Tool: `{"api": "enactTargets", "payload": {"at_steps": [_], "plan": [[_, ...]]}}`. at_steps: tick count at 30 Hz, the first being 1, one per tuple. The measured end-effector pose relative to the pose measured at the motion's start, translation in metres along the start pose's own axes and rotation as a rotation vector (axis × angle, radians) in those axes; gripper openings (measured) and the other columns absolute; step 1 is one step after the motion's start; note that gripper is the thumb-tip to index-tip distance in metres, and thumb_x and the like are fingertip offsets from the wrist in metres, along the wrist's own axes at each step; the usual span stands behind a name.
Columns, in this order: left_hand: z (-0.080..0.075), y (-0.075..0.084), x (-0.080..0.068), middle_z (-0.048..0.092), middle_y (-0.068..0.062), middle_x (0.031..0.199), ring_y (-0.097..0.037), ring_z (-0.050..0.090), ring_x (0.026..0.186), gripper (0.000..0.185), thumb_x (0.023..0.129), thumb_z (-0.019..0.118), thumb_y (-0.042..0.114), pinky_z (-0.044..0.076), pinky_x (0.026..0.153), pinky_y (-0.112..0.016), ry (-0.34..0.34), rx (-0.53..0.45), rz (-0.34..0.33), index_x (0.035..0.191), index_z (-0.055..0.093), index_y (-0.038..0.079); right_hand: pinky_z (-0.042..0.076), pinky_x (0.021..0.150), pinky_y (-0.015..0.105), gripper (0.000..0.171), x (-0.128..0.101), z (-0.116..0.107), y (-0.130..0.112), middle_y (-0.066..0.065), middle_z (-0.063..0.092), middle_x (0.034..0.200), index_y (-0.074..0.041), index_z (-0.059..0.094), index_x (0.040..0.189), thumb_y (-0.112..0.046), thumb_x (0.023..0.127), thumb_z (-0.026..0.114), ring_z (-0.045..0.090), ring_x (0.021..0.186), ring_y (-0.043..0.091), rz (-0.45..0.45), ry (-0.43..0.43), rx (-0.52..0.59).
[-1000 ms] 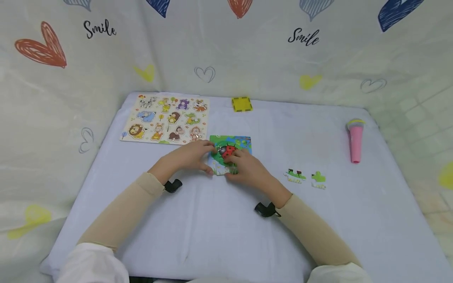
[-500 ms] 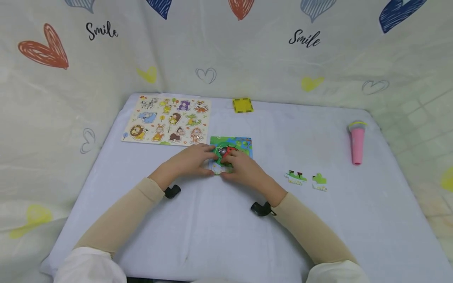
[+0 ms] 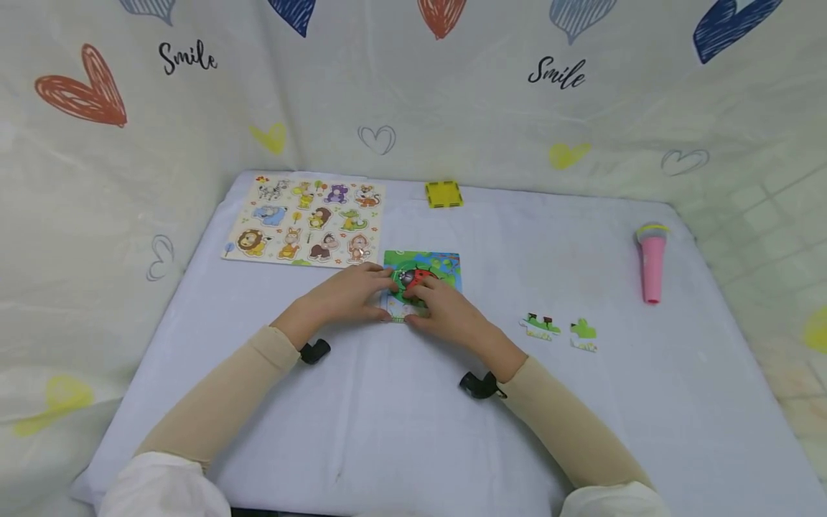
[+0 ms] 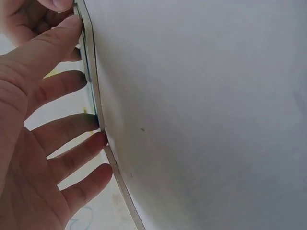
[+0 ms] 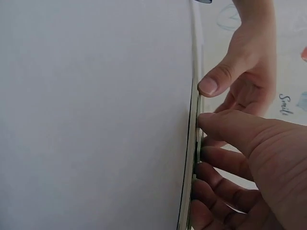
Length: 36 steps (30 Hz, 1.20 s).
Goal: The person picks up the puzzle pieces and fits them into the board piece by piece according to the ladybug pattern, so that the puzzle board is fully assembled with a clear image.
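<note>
A square ladybug jigsaw puzzle point(image 3: 446, 264) lies on the white-covered table in the head view. My left hand point(image 3: 349, 293) rests at its left side, fingers spread, with fingertips touching the edge; in the left wrist view the left hand point(image 4: 43, 120) shows the fingers apart. Over the puzzle's lower part, my right hand point(image 3: 446, 309) pinches a puzzle piece point(image 5: 199, 151) between thumb and fingers, slightly raised at the board's edge in the right wrist view. Much of that piece is hidden. Two loose puzzle pieces, one wider point(image 3: 540, 327) and one green-topped point(image 3: 583, 335), lie to the right.
An animal picture board point(image 3: 304, 219) lies at the back left. Behind the puzzle is a yellow square tile point(image 3: 444, 194). A pink toy microphone point(image 3: 652, 264) lies at the right. A patterned curtain point(image 3: 413, 86) bounds the table point(image 3: 388, 424) at the back and sides.
My right hand has shifted slightly left over the puzzle's lower part, then held nearly still. The left hand stays at the left edge. The loose pieces have not moved.
</note>
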<state>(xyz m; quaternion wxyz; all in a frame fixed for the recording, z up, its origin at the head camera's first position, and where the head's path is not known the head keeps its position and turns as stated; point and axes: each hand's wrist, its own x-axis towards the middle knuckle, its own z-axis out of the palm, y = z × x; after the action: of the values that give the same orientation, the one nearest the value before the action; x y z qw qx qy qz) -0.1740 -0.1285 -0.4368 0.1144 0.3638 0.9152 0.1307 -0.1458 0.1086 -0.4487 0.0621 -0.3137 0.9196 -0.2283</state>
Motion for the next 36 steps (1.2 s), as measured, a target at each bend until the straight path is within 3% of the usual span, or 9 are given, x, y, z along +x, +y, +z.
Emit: {"api": "enactTargets", "payload": {"at_steps": [7,23,30,36], "plan": [[-0.0013,0.0024,-0.0016,0.047,-0.014,0.159,-0.037,0.042,0.147,0.051,0.093,0.076,0.045,0.039,0.119,-0.052,-0.012,0.016,0.015,0.136,0.068,0.019,0.052,0.104,0.043,0.038,-0.0004,-0.0021,-0.002,0.009,0.066,0.126,-0.008,0.071,0.124,-0.026,0.093,0.079,0.062,0.118,0.026,0.014,-0.012,0.0],[-0.0019,0.0055,0.0008,0.047,-0.014,0.159,-0.036,0.042,0.148,0.05,0.093,0.077,0.041,0.04,0.119,-0.05,-0.023,-0.056,-0.031,0.135,0.066,0.016,0.053,0.101,0.04,0.035,0.0004,-0.0035,0.0008,0.01,0.065,0.124,-0.007,0.071,0.124,-0.022,0.094,0.078,0.063,0.116,0.026,-0.025,-0.034,0.013],[0.0006,0.003,0.0022,0.05,-0.015,0.156,-0.038,0.046,0.145,0.048,0.094,0.075,0.044,0.042,0.117,-0.051,0.001,0.026,0.024,0.134,0.07,0.019,0.054,0.095,0.04,0.036,0.0029,-0.006,-0.0027,0.008,0.063,0.12,-0.008,0.067,0.123,-0.026,0.094,0.078,0.061,0.108,0.023,0.018,-0.078,-0.002],[-0.0026,0.0055,0.0012,0.045,-0.017,0.159,-0.038,0.043,0.147,0.053,0.097,0.067,0.049,0.043,0.116,-0.051,-0.041,0.12,0.023,0.142,0.065,0.021,0.055,0.092,0.041,0.042,0.0024,-0.0037,-0.0038,0.008,0.062,0.122,-0.011,0.065,0.132,-0.025,0.095,0.078,0.061,0.104,0.023,0.031,-0.059,0.016]]}}
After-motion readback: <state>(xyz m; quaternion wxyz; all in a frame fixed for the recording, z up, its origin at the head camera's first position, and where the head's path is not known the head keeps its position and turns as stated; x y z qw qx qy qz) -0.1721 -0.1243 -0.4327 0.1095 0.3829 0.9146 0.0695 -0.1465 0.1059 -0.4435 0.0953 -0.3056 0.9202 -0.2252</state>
